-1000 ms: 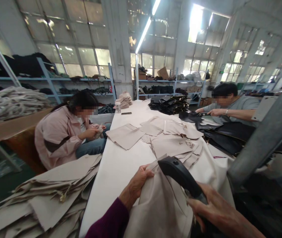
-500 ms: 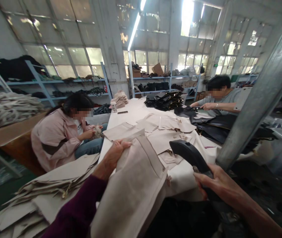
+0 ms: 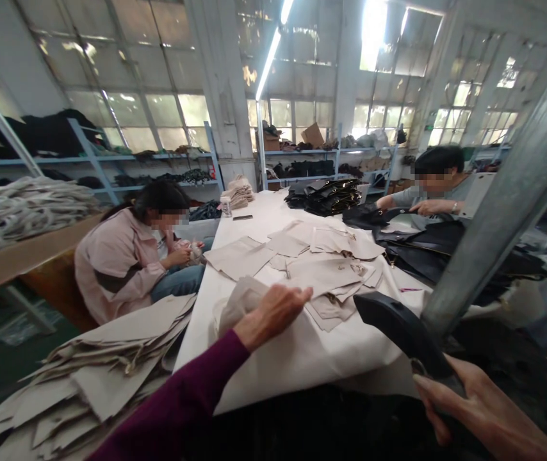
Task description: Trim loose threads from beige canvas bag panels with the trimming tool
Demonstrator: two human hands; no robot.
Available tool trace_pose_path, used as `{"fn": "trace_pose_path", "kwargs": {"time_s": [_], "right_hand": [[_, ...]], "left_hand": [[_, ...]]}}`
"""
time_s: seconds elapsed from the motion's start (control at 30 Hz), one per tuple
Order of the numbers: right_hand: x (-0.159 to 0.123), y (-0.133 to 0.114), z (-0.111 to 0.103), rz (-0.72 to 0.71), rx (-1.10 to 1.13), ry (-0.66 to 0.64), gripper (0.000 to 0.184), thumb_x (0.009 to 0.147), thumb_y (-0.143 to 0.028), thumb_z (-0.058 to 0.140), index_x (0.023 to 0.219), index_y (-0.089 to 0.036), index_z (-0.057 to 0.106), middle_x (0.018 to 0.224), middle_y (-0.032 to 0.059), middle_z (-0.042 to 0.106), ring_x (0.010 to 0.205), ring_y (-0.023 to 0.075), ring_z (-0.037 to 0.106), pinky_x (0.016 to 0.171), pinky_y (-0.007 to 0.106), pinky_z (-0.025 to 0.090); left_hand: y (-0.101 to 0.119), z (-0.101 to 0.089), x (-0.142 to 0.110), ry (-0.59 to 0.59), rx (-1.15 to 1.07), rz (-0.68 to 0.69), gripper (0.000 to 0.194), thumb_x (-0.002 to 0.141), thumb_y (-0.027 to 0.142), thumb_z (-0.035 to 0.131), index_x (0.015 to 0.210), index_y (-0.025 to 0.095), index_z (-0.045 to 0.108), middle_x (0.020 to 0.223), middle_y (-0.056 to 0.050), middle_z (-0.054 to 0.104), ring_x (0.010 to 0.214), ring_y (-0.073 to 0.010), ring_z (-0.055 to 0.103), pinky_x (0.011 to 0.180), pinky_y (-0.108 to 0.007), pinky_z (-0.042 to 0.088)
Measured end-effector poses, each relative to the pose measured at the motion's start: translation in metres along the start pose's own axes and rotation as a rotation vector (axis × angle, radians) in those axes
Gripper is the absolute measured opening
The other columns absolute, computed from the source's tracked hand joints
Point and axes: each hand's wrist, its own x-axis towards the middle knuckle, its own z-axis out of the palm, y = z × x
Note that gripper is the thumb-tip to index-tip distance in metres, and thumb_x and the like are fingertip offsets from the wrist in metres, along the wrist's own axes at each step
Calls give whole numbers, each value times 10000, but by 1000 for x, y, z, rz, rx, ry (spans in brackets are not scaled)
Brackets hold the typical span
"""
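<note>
The person's left hand (image 3: 273, 312) is reaching out over the near edge of the white-covered table (image 3: 293, 368), its fingers (image 3: 297, 296) lying together and stretched out, touching a bunched beige cloth (image 3: 239, 304) without clamping it. The cloth is sitting close to the near edge of the table. The right hand (image 3: 480, 406) is hanging past the table's near right corner, its fingers (image 3: 451, 390) curling around and clamped on a black handheld tool (image 3: 401, 330), whose nose is pointing up toward the table. Loose beige cloth pieces (image 3: 328, 272) are lying overlapped across the middle of the table, and a tall heap of beige cloth pieces (image 3: 100, 384) is sitting off the table's near left side. Beyond that heap, a seated co-worker in a pink jacket (image 3: 114, 269) is working with both hands on a small beige piece (image 3: 193, 253) beside the table's left edge. At the far right edge, another co-worker (image 3: 439, 182) is pressing a hand (image 3: 434, 207) onto black bags (image 3: 417, 240), while more black bags (image 3: 324, 197) are piling up at the far end of the table. A grey metal post (image 3: 504, 214) is rising just right of the tool.
</note>
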Motion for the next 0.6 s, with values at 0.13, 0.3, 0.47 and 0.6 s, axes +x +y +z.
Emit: {"fn": "trace_pose_path", "kwargs": {"time_s": [0.13,0.3,0.47,0.6], "right_hand": [[-6,6,4,53,-46,-39,395,867,-488,405,587,-217,475,482,3,582,514,173,557,570,276,439],[-6,12,17,83,-63,-106,308,874,-397,426,625,-218,447,484,-22,556,517,159,536,580,264,438],[2,7,37,140,44,-212,151,847,-280,476,719,-200,468,461,-67,505,458,126,501,518,226,422],[17,1,49,147,83,-249,109,836,-228,486,734,-194,468,459,-82,493,427,100,489,483,193,402]], "left_hand": [[-6,88,-59,-278,555,133,400,737,-26,472,1117,67,553,897,-142,616,790,-220,607,681,-330,483],[0,123,-105,-219,762,26,292,752,3,504,1027,38,593,814,-124,620,724,-229,608,622,-344,513],[-5,132,-131,-58,766,73,305,786,4,484,1066,9,604,1075,-202,637,1000,-287,605,815,-394,523],[-14,136,-141,32,703,112,326,784,-24,469,1071,21,615,1118,-187,641,1038,-283,602,841,-389,533]]}}
